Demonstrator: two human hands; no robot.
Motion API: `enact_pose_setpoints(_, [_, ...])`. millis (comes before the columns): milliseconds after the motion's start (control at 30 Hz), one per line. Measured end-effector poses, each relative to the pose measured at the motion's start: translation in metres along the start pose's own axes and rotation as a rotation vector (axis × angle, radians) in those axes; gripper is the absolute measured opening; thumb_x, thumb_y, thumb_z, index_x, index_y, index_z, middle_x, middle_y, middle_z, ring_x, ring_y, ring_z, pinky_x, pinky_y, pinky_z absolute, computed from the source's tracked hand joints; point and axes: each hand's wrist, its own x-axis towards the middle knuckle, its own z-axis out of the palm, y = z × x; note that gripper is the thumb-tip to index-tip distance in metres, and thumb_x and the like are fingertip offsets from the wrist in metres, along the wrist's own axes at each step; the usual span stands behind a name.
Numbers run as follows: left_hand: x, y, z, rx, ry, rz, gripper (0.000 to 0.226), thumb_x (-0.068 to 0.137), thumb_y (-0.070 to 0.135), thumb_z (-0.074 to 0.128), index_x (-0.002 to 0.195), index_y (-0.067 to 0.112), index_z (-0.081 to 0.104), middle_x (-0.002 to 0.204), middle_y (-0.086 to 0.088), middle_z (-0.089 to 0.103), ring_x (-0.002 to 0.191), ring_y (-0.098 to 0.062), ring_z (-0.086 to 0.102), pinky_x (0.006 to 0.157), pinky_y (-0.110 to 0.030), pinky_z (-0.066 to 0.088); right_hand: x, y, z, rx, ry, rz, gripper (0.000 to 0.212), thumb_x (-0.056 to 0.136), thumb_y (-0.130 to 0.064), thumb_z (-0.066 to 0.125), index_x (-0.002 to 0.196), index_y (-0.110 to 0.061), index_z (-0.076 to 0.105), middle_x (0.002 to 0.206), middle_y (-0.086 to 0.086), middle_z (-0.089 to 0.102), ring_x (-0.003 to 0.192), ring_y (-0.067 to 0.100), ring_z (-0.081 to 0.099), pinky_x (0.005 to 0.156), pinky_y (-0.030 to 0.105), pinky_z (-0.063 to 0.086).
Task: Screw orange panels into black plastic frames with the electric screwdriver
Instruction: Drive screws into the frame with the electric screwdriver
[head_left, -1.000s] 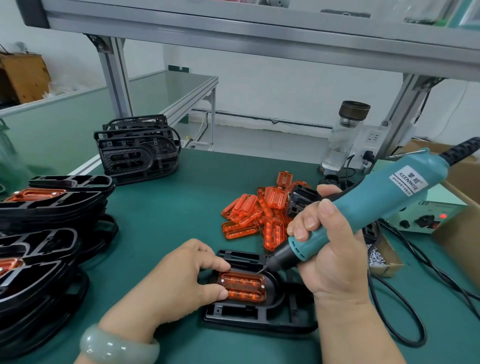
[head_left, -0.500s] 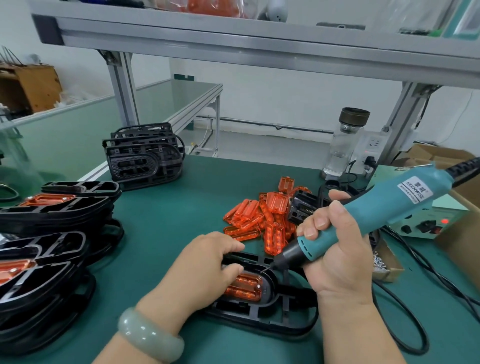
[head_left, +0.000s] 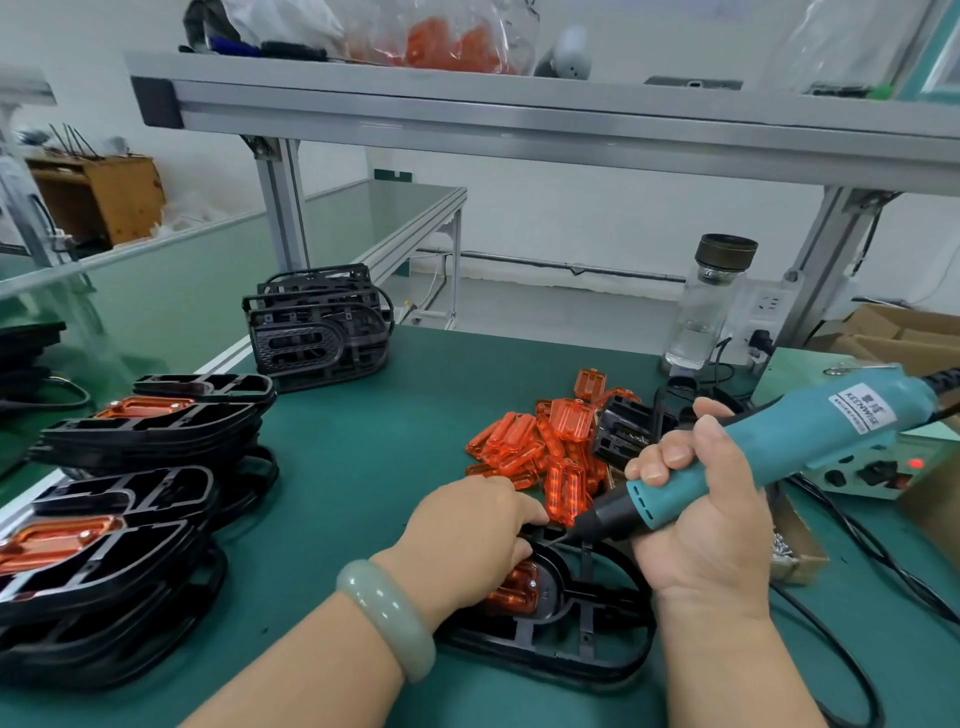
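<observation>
While the right hand (head_left: 706, 525) clenched the screwdriver (head_left: 810, 441), tip angled down at the panel (head_left: 517, 590), the left hand (head_left: 467, 540) curled over that panel and gripped the frame (head_left: 582, 644) lying flat on the table (head_left: 363, 467). Both parts looked light, stiff and slick, so pinning the frame by its rim seemed wisest.

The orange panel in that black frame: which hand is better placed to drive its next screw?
Right, probably. The right hand grips the electric screwdriver, its bit pointing down at the black frame beside the orange panel. The left hand lies over the panel, holding the frame.
</observation>
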Motion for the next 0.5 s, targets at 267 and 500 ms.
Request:
enact_pose_setpoints(267, [-0.011, -0.004, -0.005, -0.008, 0.035, -0.071, 0.032, 0.090, 0.033, 0.053, 0.122, 0.037, 0.055, 0.121, 0.006, 0.055, 0.114, -0.021, 0.051, 0.089, -0.034, 0.045, 0.003, -0.003, -0.001, 0.031, 0.047, 0.014, 0.011, 0.092, -0.018, 0.049, 0.090, -0.026, 0.056, 0.056, -0.009, 0.047, 0.046, 0.007, 0.044, 0.054, 0.018, 0.043])
enact_pose_setpoints(500, [-0.018, -0.011, -0.023, 0.048, 0.106, -0.107, 0.029, 0.092, 0.034, 0.053, 0.121, 0.037, 0.055, 0.118, 0.007, 0.053, 0.114, -0.018, 0.049, 0.086, -0.032, 0.042, 0.004, -0.006, -0.004, 0.077, 0.112, 0.033, 0.011, 0.094, -0.021, 0.047, 0.091, -0.027, 0.056, 0.057, -0.011, 0.046, 0.047, 0.006, 0.043, 0.056, 0.019, 0.043])
